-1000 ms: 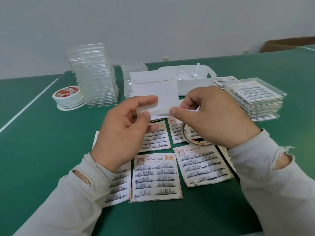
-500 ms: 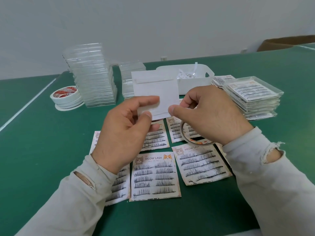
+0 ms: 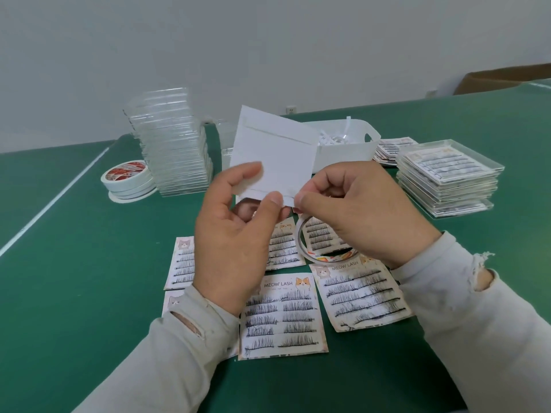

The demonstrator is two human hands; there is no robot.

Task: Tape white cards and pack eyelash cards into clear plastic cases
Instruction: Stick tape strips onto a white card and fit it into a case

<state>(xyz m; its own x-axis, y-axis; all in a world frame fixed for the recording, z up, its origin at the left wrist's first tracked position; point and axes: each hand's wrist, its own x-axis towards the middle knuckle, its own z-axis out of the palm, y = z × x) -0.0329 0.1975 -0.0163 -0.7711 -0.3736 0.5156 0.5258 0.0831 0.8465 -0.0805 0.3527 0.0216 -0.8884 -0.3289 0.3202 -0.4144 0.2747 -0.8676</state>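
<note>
Green table [image 3: 74,263] under a plain white wall [image 3: 268,40] — cardboard box [image 3: 504,79] far right.

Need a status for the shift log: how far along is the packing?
Done: a stack of filled clear cases at right. In hand: left hand holds a white card with tape strips near its top and bottom edges; right hand pinches its lower corner. Left: loose eyelash cards on the table and a tall stack of empty cases.

"MEOW LASH" heads the near eyelash card [image 3: 283,315] and the one to its right [image 3: 362,295]; print on the far-left tape rolls [image 3: 126,177] seems unreadable.
</note>
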